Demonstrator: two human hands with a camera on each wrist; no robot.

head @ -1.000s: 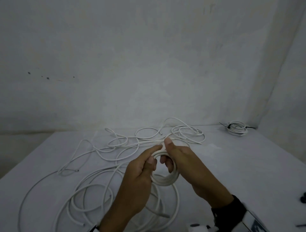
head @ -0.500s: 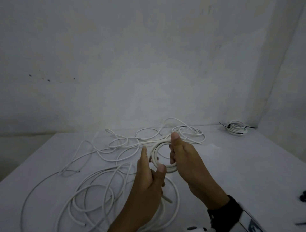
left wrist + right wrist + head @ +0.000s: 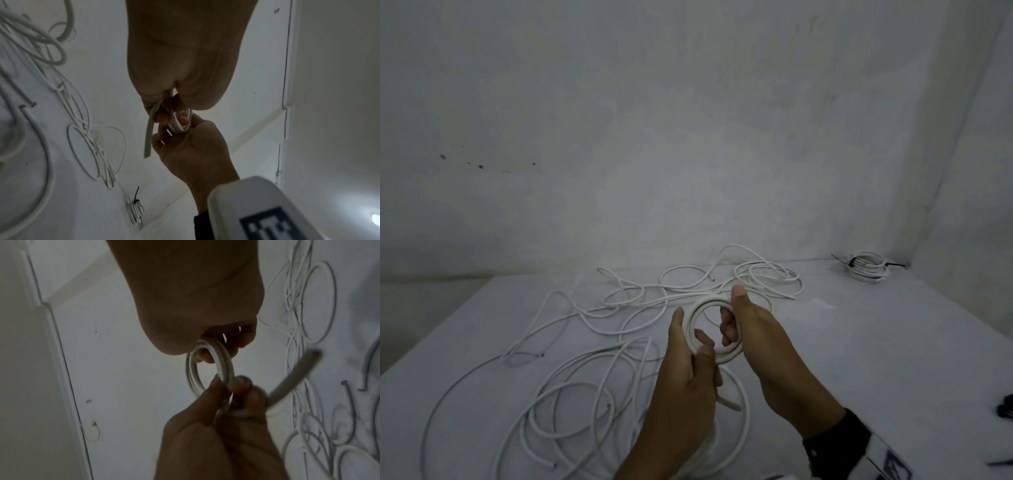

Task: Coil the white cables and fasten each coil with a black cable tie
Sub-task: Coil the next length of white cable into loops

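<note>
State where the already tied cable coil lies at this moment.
In the head view the tied coil lies on the table's far right corner, by the wall, right of the loose white cables and apart from both hands.

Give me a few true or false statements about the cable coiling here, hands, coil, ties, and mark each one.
1. Both hands hold the small white coil. True: the left hand and right hand grip it.
2. The held coil already has a black tie on it. False: none shows on it.
3. A tied coil lies at the table's far right corner. True.
4. All the cable is coiled. False: loose cables sprawl over the table.
5. The left hand is open and idle. False: it pinches the coil.
</note>
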